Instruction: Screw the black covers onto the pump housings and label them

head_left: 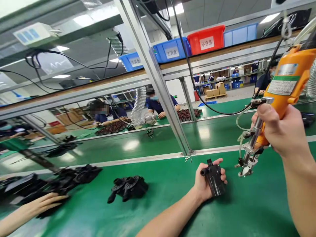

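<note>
My left hand (201,185) is wrapped round a black plastic cylindrical housing (215,180) with a short side spout and a stub on top, held just over the green mat. At the right, my right hand (283,128) grips an orange electric screwdriver (283,82) with a metal feeder tip pointing down and left. The tip is apart from the housing, to its right. Several small screws (189,160) lie by the foot of the metal post. To the left of my left hand, some black plastic parts (129,187) sit together on the mat.
Another person's hand (46,204) touches a heap of black parts (79,174) at the left. An aluminium post (160,82) rises ahead, under a shelf with blue bins (170,51) and a red bin (206,38). A black cable (192,79) hangs down. Co-workers sit across the line.
</note>
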The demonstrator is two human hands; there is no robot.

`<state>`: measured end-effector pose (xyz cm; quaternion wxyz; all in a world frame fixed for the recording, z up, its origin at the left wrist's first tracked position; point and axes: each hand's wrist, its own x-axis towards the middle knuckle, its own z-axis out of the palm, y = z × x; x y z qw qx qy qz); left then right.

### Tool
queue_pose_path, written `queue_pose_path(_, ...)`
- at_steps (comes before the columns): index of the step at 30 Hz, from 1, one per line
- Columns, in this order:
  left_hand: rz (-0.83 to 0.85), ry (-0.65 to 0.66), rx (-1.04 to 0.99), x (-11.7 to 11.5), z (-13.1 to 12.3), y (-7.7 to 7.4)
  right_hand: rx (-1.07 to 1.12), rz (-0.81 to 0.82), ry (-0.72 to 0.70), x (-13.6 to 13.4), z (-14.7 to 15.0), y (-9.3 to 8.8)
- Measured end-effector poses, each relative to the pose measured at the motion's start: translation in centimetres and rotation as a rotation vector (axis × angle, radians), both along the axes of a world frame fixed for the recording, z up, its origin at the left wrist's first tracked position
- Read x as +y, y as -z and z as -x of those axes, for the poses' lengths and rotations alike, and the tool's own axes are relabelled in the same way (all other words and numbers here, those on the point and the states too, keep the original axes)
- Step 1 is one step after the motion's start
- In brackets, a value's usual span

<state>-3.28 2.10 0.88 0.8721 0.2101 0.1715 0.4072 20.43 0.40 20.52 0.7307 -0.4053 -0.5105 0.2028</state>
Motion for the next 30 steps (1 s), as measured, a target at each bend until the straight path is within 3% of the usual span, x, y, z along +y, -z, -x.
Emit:
queue_pose_path(10, -0.040, 0.079, -0.040, 0.1, 0.1, 0.2, -0.040, 0.009, 0.023, 0.2, 0.6, 0.5)
queue_pose_path(21, -0.130, 0.344, -0.149, -0.2, 0.7, 0.3, -0.094, 0.091, 0.089, 0.0, 0.7, 1.1)
queue_pose_path(30, -0.125, 0.354, -0.159, -0.3, 0.5, -0.1, -0.118, 0.120, 0.095, -0.4, 1.1, 0.5)
